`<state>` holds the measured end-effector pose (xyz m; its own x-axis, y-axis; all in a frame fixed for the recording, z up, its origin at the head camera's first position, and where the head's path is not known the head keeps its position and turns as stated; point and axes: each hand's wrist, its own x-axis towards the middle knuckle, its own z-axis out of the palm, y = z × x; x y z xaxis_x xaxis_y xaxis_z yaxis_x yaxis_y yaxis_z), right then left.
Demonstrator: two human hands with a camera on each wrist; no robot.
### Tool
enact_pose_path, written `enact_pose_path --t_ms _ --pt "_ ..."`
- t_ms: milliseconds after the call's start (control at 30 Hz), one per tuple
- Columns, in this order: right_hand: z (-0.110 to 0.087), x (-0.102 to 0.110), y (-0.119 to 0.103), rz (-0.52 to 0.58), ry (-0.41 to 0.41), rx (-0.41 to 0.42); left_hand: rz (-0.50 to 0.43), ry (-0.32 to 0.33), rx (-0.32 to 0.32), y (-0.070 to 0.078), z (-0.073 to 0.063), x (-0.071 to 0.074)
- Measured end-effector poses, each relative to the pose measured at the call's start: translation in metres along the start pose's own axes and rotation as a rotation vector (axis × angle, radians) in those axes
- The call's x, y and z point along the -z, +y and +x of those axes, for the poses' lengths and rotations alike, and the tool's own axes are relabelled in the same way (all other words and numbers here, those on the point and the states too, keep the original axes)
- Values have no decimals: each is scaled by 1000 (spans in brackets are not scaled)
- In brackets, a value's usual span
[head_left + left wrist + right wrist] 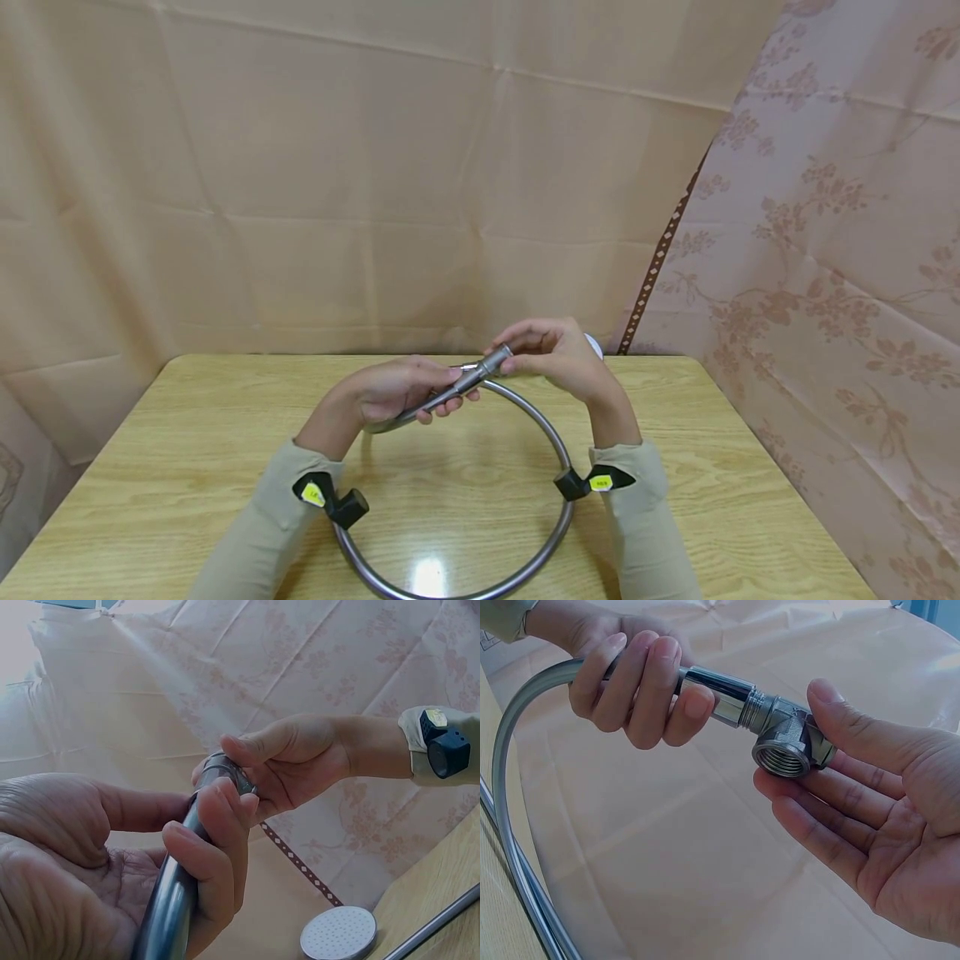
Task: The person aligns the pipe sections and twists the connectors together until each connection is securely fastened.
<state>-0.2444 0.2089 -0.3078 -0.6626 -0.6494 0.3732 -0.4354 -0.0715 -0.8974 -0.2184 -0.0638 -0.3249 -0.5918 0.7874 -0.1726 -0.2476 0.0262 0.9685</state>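
My left hand grips a flexible metal shower hose just behind its chrome end nut, fingers curled round it. At that end sits a metal tee fitting with a threaded side opening, in line with the nut; some thread shows between them. My right hand pinches the tee's far end between thumb and fingers, as the right wrist view shows. Both hands are raised above the table's far part. The hose loops down between the forearms.
A round white shower head lies at the table's far edge, partly behind the right hand in the head view. The wooden table stretches beneath the hands. Beige cloth hangs behind, and floral cloth on the right.
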Motion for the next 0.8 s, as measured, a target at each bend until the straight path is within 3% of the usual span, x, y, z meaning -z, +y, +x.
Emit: enact_pose_path --t_ms 600,800 --pt "-1 0 -1 15 4 -11 -21 37 14 1 -1 -3" --pt "0 1 1 22 -7 4 -16 0 2 1 1 -2"
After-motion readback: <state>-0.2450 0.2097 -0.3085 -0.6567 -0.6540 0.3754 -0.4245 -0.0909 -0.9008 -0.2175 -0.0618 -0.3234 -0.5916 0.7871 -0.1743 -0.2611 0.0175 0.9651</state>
